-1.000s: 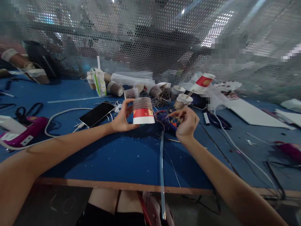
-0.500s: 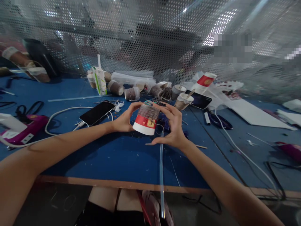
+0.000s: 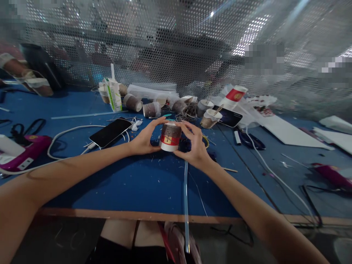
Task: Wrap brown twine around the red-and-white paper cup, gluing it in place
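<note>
Between my two hands is a red and white paper cup (image 3: 170, 138), its upper part wound with brown cord. It is held upside down above the blue table, wide white rim downward. My left hand (image 3: 147, 137) grips it from the left, thumb low and fingers near the top. On the other side my right hand (image 3: 194, 143) has its fingers at the cup's upper edge and its thumb by the lower rim. A clear glue stick (image 3: 186, 205) lies below my right hand and sticks out past the table's front edge.
Left of my hands lies a black phone (image 3: 110, 132) with a white cable. Several cord-wrapped cups (image 3: 152, 109) and a drink carton (image 3: 113, 94) stand behind. Purple glue guns (image 3: 27, 152) sit at both sides. A perforated metal screen (image 3: 165, 47) rises at the back.
The cup has turned, its printed side shifting left, and it now sits more level. My right thumb has come in to the cup's lower rim. The view has shifted slightly.
</note>
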The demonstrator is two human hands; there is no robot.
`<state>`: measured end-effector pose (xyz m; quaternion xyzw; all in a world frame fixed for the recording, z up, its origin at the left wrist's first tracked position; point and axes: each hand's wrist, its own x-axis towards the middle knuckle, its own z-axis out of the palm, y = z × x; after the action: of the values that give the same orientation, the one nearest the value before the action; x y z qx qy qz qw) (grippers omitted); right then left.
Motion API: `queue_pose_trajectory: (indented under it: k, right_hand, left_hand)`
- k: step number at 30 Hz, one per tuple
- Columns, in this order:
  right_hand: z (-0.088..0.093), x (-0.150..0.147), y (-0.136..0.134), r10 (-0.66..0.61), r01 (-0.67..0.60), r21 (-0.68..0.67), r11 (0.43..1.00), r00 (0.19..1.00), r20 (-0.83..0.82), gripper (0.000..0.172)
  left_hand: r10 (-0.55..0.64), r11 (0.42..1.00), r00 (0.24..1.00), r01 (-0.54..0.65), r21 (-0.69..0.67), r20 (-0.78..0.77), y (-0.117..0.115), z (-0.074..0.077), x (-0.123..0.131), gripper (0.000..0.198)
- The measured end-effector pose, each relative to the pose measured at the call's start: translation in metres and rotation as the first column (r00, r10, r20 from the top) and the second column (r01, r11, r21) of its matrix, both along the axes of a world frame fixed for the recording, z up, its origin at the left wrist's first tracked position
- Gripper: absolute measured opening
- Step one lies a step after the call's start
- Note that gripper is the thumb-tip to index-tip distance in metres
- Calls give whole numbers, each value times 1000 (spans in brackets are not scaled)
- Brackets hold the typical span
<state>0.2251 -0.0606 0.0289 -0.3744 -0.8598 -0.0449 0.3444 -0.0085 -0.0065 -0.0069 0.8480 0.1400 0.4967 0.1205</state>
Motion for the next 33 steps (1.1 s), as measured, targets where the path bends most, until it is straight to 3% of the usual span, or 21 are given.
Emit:
queue_pose_trajectory:
  k: [4, 6, 9, 11, 13, 15, 17, 21, 24, 26, 30, 33]
  right_hand:
    - [0, -1, 1, 60, -59, 14, 998, 995, -83, 88]
    - [1, -1, -2, 70, -61, 76, 995, 989, -127, 73]
    - [2, 3, -7, 99, -61, 165, 984, 968, -230, 29]
    - [4, 7, -8, 104, -53, 156, 986, 936, -336, 23]
    - [7, 10, -5, -1, 36, 88, 995, 931, -364, 19]
    - [10, 13, 1, -190, 207, 41, 978, 949, -252, 20]
    - [11, 18, 8, -353, 358, 40, 933, 931, -96, 34]
    - [8, 34, 19, -488, 497, -75, 865, 866, 108, 58]
    - [11, 46, 22, -483, 548, -258, 796, 831, 275, 62]
    - [16, 52, 23, -416, 535, -343, 772, 834, 363, 59]
    - [24, 61, 23, -235, 409, -398, 821, 878, 418, 49]
    - [23, 57, 22, -258, 448, -360, 818, 846, 467, 41]
  left_hand:
    - [181, 983, 981, -181, 8, 64, 2, -1, -2, 85]
    - [254, 967, 957, -255, -10, 140, 4, -3, -3, 86]
    - [339, 941, 907, -330, -80, 249, 8, -7, -3, 88]
    - [371, 929, 879, -349, -126, 302, 10, -10, -3, 89]
    - [367, 930, 865, -333, -154, 341, 12, -11, -3, 90]
    - [340, 940, 867, -299, -166, 365, 15, -13, -3, 90]
    - [321, 946, 866, -277, -168, 383, 19, -16, -3, 88]
    - [347, 935, 840, -277, -221, 417, 34, -23, -8, 66]
    - [365, 922, 798, -237, -307, 480, 42, -26, -10, 54]
    - [339, 927, 806, -196, -321, 486, 41, -26, -8, 59]
    - [181, 955, 900, -64, -290, 396, 27, -19, -1, 83]
    - [165, 960, 937, -81, -270, 307, 18, -15, 1, 88]
